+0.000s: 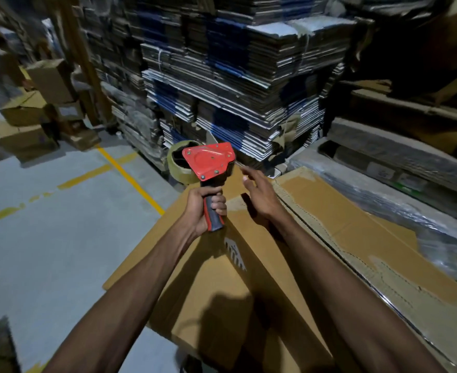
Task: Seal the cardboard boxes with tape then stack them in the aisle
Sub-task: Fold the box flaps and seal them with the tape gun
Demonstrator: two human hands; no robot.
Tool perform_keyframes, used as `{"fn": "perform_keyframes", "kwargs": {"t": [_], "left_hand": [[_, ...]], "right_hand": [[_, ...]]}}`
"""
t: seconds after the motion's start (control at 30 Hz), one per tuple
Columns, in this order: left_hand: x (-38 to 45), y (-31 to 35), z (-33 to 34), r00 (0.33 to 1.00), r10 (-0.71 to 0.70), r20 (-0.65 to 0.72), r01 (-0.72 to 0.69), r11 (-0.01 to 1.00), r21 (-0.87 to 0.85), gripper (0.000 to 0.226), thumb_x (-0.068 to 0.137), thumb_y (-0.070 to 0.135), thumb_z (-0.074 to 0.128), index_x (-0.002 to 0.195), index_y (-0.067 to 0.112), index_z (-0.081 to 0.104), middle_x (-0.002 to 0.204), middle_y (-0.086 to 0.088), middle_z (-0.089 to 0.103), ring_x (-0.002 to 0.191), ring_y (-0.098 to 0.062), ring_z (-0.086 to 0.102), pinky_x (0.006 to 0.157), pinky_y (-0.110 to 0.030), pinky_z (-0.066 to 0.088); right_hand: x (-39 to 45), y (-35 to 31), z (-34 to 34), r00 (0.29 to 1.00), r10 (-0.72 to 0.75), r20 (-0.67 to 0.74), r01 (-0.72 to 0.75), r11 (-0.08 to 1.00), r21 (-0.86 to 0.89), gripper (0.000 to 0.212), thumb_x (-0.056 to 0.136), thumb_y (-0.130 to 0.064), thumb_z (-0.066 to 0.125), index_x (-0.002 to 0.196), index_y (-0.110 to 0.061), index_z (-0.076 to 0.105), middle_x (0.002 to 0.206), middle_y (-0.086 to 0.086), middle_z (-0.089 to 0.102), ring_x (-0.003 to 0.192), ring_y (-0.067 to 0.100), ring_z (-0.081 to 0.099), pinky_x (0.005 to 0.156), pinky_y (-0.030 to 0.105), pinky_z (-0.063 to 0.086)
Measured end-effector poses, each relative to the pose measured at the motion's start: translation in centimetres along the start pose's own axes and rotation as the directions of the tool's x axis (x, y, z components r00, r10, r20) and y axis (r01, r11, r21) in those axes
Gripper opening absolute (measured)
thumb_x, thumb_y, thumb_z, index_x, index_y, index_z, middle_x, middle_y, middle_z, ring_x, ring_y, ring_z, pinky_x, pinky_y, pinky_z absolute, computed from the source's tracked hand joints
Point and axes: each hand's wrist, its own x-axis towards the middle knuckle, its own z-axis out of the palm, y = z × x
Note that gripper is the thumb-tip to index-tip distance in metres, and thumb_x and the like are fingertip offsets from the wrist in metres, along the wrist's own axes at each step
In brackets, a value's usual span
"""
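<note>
A brown cardboard box lies in front of me, its flaps spread flat. My left hand grips the red and grey handle of a tape dispenser held upright above the box's far end. The dispenser has a red side plate, and a roll of brown tape sits on its left. My right hand hovers just right of the dispenser with fingers spread and relaxed, holding nothing.
Tall stacks of flattened cartons rise straight ahead. Flat cardboard sheets and wrapped bundles lie to the right. Grey floor with yellow lines opens on the left, with assembled boxes at the far left.
</note>
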Motion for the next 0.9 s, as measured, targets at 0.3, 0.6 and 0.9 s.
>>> {"fn": "perform_keyframes", "kwargs": {"t": [0.3,0.6,0.9], "left_hand": [[0.9,-0.2,4.5,0.973,-0.147,0.176,0.141,0.989,0.047,0.025,0.087,0.021,0.061,0.069,0.019,0.044,0.049,0.010,0.037,0.036,-0.004,0.033,0.036,-0.020,0.029],[2.3,0.0,7.0,0.957,-0.217,0.193,0.187,0.969,0.161,0.026,0.084,0.021,0.065,0.068,0.019,0.044,0.050,0.010,0.037,0.036,-0.004,0.032,0.037,-0.018,0.028],[2.8,-0.7,11.3,0.974,-0.226,0.024,0.183,0.842,0.507,0.028,0.095,0.023,0.059,0.071,0.020,0.043,0.055,0.009,0.034,0.037,-0.006,0.028,0.039,-0.020,0.024]], "right_hand": [[1.2,-4.3,-4.3,0.941,0.124,-0.315,0.030,0.896,0.442,0.029,0.105,0.001,0.050,0.124,-0.005,0.072,0.118,0.005,0.073,0.105,0.004,0.068,0.087,0.022,0.055],[-5.5,-1.8,-7.3,0.832,0.304,-0.464,-0.011,0.846,0.534,0.034,0.080,0.009,0.078,0.105,-0.014,0.082,0.107,-0.002,0.079,0.102,0.016,0.074,0.085,0.032,0.062],[-7.4,-1.0,-6.4,0.505,0.826,-0.250,-0.011,0.296,0.955,0.023,0.093,0.008,0.059,0.114,0.006,0.068,0.094,0.017,0.072,0.067,0.027,0.077,0.070,0.038,0.066]]}}
